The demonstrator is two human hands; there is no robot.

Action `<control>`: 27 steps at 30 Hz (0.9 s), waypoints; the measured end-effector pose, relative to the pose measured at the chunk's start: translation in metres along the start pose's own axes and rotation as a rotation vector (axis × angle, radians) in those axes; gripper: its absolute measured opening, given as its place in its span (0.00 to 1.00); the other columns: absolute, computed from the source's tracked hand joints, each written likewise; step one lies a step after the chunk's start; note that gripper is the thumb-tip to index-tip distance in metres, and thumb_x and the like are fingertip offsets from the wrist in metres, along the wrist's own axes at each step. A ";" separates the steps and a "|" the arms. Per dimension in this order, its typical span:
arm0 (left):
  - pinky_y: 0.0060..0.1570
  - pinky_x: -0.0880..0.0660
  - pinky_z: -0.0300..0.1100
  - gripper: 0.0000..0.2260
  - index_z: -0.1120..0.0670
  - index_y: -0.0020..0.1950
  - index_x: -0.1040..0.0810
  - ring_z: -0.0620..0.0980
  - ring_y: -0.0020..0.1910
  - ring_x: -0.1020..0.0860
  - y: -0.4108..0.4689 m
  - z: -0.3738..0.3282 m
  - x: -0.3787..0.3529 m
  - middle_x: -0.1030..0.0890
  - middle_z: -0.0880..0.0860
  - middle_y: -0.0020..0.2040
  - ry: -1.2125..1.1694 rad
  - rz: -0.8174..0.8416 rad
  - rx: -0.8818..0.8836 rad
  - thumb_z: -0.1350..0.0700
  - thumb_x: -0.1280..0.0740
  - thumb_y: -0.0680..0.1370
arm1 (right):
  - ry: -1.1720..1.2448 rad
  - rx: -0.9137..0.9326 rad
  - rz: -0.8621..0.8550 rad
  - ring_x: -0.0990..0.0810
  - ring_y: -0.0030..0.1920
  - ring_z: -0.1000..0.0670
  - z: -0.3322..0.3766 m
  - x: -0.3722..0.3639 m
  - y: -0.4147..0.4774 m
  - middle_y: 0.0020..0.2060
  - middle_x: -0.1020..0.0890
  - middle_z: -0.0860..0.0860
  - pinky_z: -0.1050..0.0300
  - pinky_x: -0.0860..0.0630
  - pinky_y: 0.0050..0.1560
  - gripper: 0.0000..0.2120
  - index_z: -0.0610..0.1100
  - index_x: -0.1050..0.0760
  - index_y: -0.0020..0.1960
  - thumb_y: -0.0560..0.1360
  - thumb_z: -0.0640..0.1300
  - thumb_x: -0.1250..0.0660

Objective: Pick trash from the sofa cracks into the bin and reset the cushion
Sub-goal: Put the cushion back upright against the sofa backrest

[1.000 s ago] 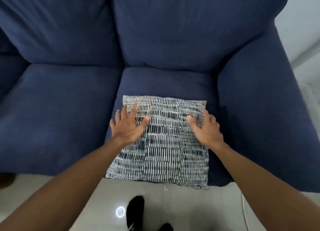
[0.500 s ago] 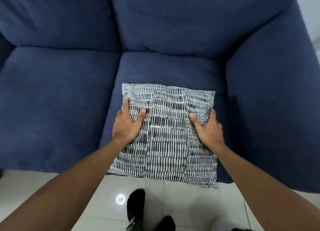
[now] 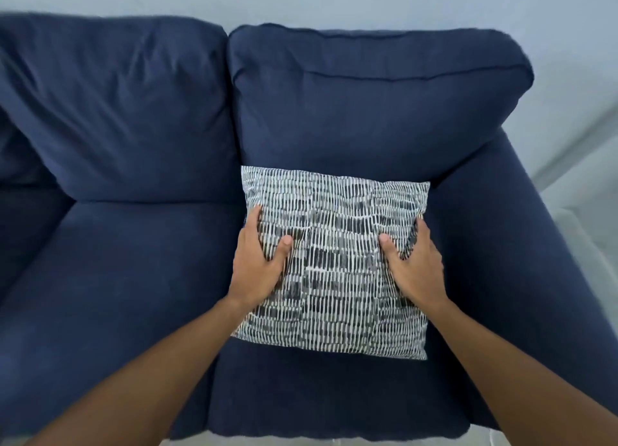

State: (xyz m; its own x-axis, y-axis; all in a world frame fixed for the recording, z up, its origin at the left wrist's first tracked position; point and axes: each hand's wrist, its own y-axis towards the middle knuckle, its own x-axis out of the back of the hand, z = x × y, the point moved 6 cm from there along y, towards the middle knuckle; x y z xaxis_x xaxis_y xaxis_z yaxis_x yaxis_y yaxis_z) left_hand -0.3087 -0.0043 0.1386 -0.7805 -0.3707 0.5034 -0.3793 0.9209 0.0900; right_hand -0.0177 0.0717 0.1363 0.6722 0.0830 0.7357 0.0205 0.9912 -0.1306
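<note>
- Both of your hands hold the patterned cushion [image 3: 336, 261] by its side edges: your left hand [image 3: 259, 265] wraps the left edge, your right hand [image 3: 413, 266] the right edge.
- On each grip the thumb presses into the front face, dimpling the fabric, while the fingers curl round the edge out of sight.
- You have the cushion on the right-hand seat [image 3: 334, 392] of the dark blue sofa [image 3: 133, 278], its top edge touching the right back cushion [image 3: 368, 104].
- It is roughly square, so no long axis stands out; its printed face is turned up and toward you, tilted back toward the backrest.
- Its top edge runs across the seat, slanting a little lower on the right.
- Just beside its right edge is the armrest [image 3: 521, 261]; its left edge sits at the seam between the two seats.
</note>
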 end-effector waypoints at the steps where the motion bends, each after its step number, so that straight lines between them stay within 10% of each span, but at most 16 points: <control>1: 0.74 0.43 0.46 0.36 0.48 0.80 0.50 0.42 0.76 0.43 0.011 -0.007 0.004 0.42 0.46 0.78 -0.020 0.006 -0.024 0.41 0.35 0.79 | -0.003 0.018 -0.028 0.41 0.78 0.42 0.010 0.006 0.008 0.80 0.41 0.47 0.36 0.42 0.74 0.46 0.51 0.54 0.81 0.74 0.73 0.42; 11: 0.76 0.45 0.52 0.38 0.47 0.80 0.55 0.41 0.78 0.49 0.107 -0.026 -0.010 0.49 0.46 0.80 -0.087 -0.007 -0.150 0.45 0.34 0.79 | 0.079 0.160 -0.162 0.42 0.78 0.47 0.051 0.020 0.098 0.80 0.44 0.50 0.41 0.42 0.74 0.42 0.51 0.55 0.81 0.77 0.66 0.39; 27: 0.73 0.50 0.48 0.44 0.44 0.79 0.65 0.45 0.77 0.52 0.158 0.051 -0.082 0.53 0.51 0.81 0.066 0.152 -0.046 0.40 0.33 0.77 | 0.113 0.215 0.118 0.51 0.80 0.48 -0.013 -0.051 0.174 0.81 0.53 0.48 0.57 0.53 0.70 0.44 0.49 0.66 0.81 0.81 0.53 0.36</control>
State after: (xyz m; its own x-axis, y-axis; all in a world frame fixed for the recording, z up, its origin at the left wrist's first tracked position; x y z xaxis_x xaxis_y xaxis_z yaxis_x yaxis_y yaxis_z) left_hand -0.3302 0.1651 0.0677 -0.7925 -0.2196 0.5690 -0.2352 0.9708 0.0471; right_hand -0.0385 0.2385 0.0675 0.7391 0.1990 0.6435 -0.2124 0.9755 -0.0577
